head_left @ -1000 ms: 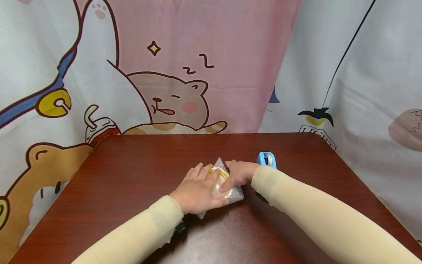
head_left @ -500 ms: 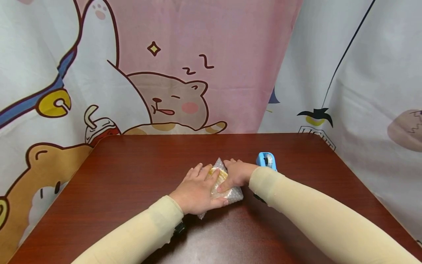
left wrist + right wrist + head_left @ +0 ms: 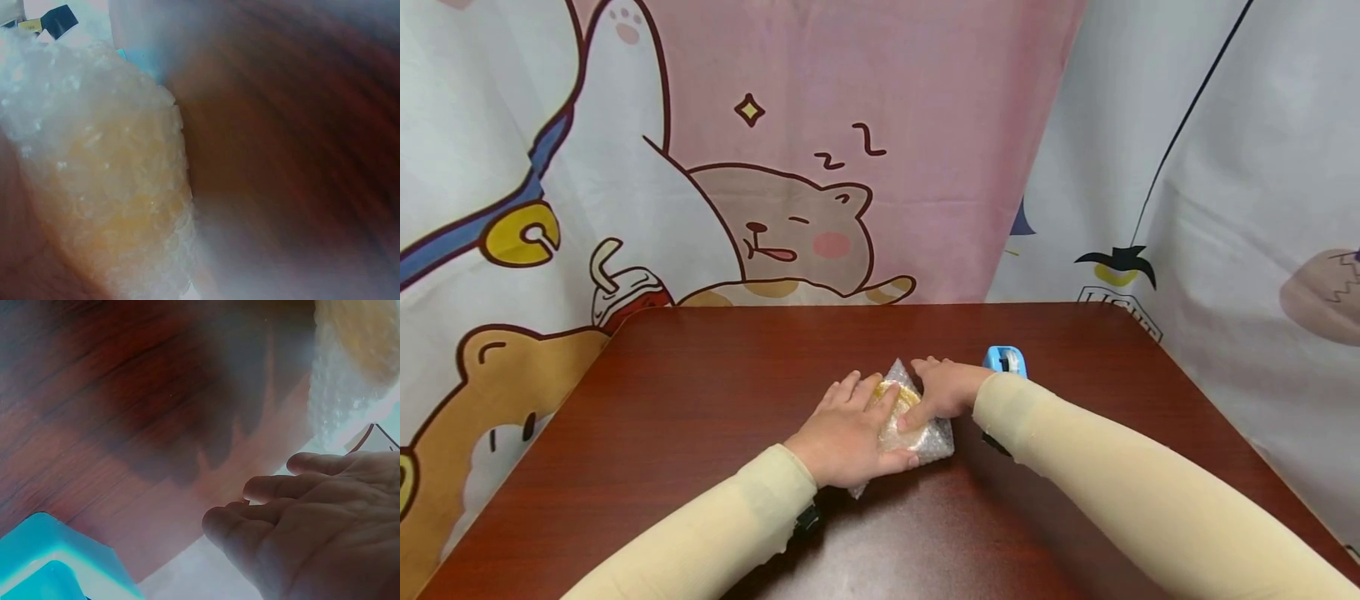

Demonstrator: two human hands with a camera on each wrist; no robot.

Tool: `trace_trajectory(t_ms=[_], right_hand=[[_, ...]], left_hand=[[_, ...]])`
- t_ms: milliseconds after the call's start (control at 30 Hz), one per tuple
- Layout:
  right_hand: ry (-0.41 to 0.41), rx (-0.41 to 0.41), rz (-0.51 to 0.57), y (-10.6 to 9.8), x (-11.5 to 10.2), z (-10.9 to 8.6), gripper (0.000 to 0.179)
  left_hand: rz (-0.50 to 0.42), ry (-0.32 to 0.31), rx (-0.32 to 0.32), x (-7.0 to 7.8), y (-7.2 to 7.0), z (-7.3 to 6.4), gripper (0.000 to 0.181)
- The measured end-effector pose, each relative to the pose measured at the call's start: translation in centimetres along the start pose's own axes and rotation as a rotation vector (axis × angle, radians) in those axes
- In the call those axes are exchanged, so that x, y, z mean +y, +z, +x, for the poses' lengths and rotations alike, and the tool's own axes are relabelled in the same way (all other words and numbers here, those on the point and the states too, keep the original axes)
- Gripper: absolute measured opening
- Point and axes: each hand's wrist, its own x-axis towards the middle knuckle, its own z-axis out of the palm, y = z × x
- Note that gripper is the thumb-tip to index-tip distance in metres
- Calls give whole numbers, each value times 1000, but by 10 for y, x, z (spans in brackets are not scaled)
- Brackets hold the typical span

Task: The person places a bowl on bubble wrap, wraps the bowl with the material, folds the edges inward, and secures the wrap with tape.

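A bubble-wrapped package (image 3: 936,442) with something yellow inside lies at the middle of the table. My left hand (image 3: 844,433) rests on its left part with the fingers spread, hiding that side. The same wrap (image 3: 106,181) fills the left of the left wrist view, its yellow content showing through. From the right, my right hand (image 3: 951,390) reaches over the package, its thumb at the top face. In the right wrist view the fingers of the right hand (image 3: 312,512) extend fairly straight, beside the bubble wrap (image 3: 344,381).
A light blue tape dispenser (image 3: 1004,359) stands behind my right wrist, and part of this dispenser (image 3: 56,556) shows in the right wrist view. The brown wooden table (image 3: 737,350) ends at a cartoon-printed curtain (image 3: 940,167).
My right hand shifts slightly left across the package, then back to the right. The left hand and the package stay where they were.
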Motion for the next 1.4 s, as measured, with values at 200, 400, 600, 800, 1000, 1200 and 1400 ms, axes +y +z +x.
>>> trace_trajectory(t_ms=[200,400,600,800,1000,1200,1400], right_hand=[[9,36,-36,4,-2,1,117],[12,53,-55,6,-4,2,118],[17,59,-59,8,-4,5,121],[19,56,-63,10,-4,7,121],[21,52,-48,10,-4,8,121],[29,46,-39,10,-4,9,121],[20,46,-43,10,-5,8,120]], left_hand=[[8,-1,-3,1,0,0,102],[8,-8,-11,0,0,1,102],[4,-10,-9,0,0,0,101],[3,-5,-2,0,0,0,101],[2,-7,-4,0,0,1,101],[1,-7,-6,0,0,1,101],[-6,-10,-15,0,0,1,101]])
